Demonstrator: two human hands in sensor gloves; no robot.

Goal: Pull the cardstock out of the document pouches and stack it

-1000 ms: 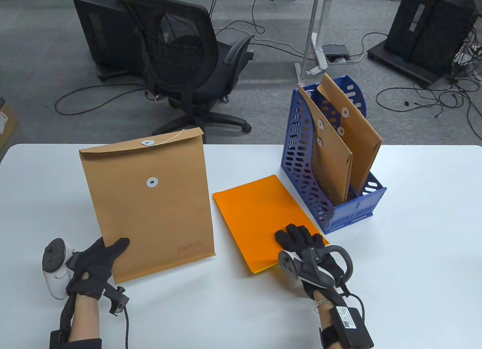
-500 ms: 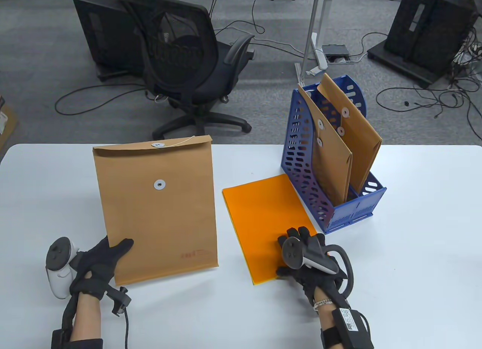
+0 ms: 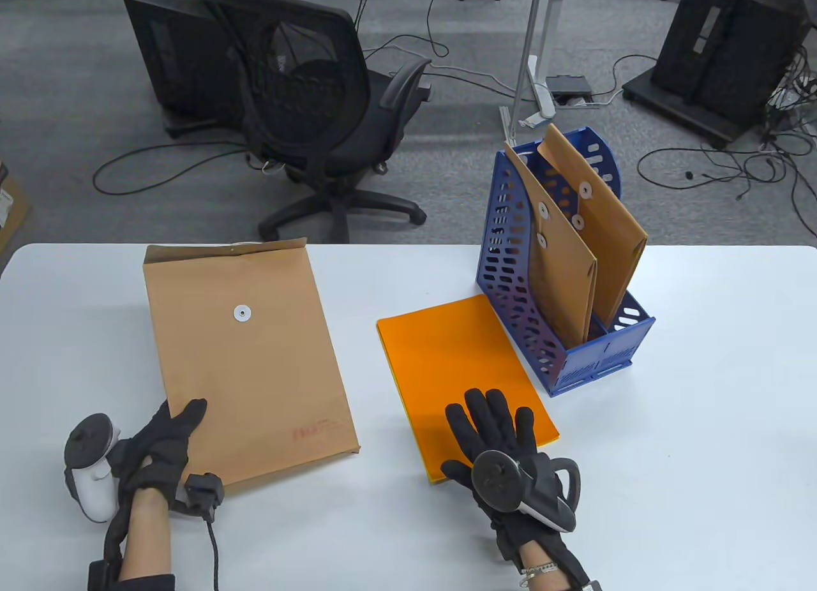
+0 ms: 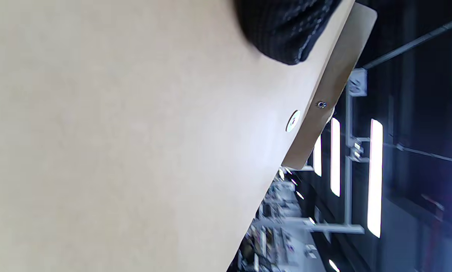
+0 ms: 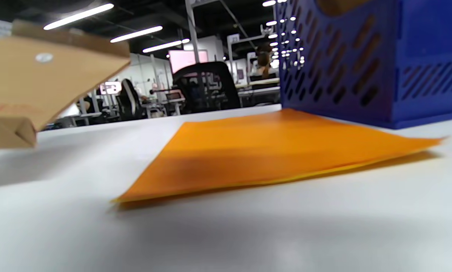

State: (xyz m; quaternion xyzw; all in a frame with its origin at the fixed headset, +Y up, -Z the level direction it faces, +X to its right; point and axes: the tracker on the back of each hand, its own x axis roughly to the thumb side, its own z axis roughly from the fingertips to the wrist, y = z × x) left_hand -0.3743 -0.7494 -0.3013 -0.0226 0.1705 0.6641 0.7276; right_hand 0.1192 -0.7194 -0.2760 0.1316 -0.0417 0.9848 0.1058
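Observation:
A brown document pouch (image 3: pixel 249 355) with a white button clasp slants low over the table's left; my left hand (image 3: pixel 169 434) grips its near left corner. It fills the left wrist view (image 4: pixel 135 136) and shows in the right wrist view (image 5: pixel 33 79). Orange cardstock (image 3: pixel 459 374) lies flat mid-table; my right hand (image 3: pixel 494 434) rests on its near end, fingers spread. It also shows in the right wrist view (image 5: pixel 271 151). Two more brown pouches (image 3: pixel 584 246) stand in the blue file rack (image 3: pixel 574 355).
The blue rack stands right of the cardstock, touching its far corner, and shows in the right wrist view (image 5: pixel 361 60). A black office chair (image 3: pixel 319 106) stands beyond the table's far edge (image 3: pixel 408 246). White tabletop (image 3: pixel 721 425) lies right of the rack.
The left hand has tipped the pouch from upright down toward the table and to the left. The right hand slid the cardstock slightly right, then flattened with fingers spread on its near end.

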